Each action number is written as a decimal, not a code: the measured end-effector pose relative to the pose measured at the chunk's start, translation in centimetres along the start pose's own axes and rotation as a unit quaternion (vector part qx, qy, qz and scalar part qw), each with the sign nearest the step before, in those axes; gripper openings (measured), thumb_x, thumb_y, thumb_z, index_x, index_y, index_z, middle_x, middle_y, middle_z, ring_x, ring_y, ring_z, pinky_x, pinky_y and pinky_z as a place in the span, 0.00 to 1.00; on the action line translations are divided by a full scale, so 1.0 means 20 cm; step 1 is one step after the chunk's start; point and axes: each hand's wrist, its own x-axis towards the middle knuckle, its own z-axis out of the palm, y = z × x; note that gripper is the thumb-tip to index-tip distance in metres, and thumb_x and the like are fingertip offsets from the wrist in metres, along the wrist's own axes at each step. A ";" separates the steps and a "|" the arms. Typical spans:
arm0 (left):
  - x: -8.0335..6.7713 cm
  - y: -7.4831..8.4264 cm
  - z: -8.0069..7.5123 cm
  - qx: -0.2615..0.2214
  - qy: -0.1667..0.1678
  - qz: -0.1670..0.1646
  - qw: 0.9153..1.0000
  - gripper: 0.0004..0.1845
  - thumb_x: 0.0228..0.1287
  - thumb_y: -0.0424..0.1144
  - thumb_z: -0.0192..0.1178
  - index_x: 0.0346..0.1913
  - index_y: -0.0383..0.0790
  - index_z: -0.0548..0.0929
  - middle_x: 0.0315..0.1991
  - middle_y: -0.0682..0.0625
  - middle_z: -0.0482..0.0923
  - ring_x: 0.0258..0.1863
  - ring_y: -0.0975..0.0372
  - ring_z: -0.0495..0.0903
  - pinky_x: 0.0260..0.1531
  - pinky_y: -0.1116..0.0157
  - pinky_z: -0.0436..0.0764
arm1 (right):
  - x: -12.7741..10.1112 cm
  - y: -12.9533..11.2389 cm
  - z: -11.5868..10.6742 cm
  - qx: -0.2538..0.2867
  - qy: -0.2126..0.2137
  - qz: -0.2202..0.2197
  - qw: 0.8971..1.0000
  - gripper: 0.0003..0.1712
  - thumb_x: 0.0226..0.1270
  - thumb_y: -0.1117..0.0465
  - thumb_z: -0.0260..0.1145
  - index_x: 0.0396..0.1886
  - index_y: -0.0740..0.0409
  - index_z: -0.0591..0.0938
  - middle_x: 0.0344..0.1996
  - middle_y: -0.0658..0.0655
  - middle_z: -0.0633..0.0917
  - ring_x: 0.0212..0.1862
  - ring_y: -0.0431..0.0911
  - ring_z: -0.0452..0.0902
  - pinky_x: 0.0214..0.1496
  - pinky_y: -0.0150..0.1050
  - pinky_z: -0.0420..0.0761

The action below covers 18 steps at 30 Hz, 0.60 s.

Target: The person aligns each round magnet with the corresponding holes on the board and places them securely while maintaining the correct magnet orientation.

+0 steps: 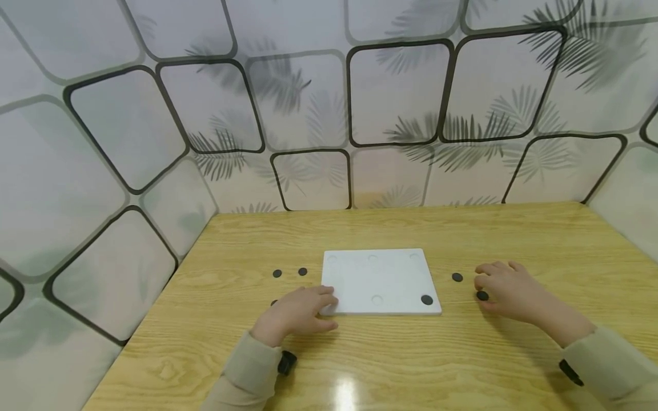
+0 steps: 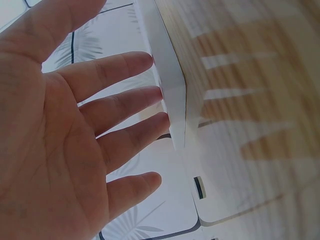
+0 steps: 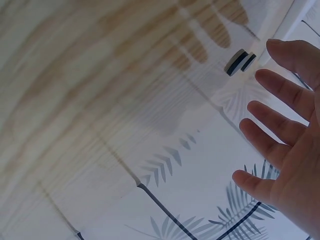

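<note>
Black discs lie scattered around the white board [image 1: 380, 279] on the table [image 1: 462, 354], one [image 1: 426, 299] already seated; the left hand [image 1: 300, 311] rests open-fingered on the board's near corner while the right hand [image 1: 506, 288], relaxed, touches a disc [image 1: 482, 295], which next needs pinching, apparently.
</note>
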 end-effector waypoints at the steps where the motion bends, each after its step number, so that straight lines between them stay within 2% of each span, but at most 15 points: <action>1: 0.00 0.00 0.00 0.000 0.000 0.001 1.000 0.26 0.59 0.53 0.55 0.56 0.42 0.73 0.61 0.47 0.63 0.60 0.56 0.62 0.59 0.59 0.62 | 0.00 0.00 0.00 -0.001 -0.002 0.001 1.000 0.12 0.42 0.56 0.73 0.21 0.43 0.75 0.41 0.62 0.77 0.45 0.61 0.70 0.42 0.67 0.64; 18: -0.01 0.01 -0.01 -0.002 -0.005 -0.005 1.000 0.26 0.59 0.53 0.54 0.57 0.43 0.72 0.62 0.48 0.62 0.60 0.57 0.61 0.59 0.56 0.60 | 0.01 0.01 0.03 0.008 -0.017 0.005 1.000 0.12 0.42 0.58 0.72 0.21 0.43 0.75 0.41 0.62 0.77 0.45 0.61 0.70 0.42 0.68 0.63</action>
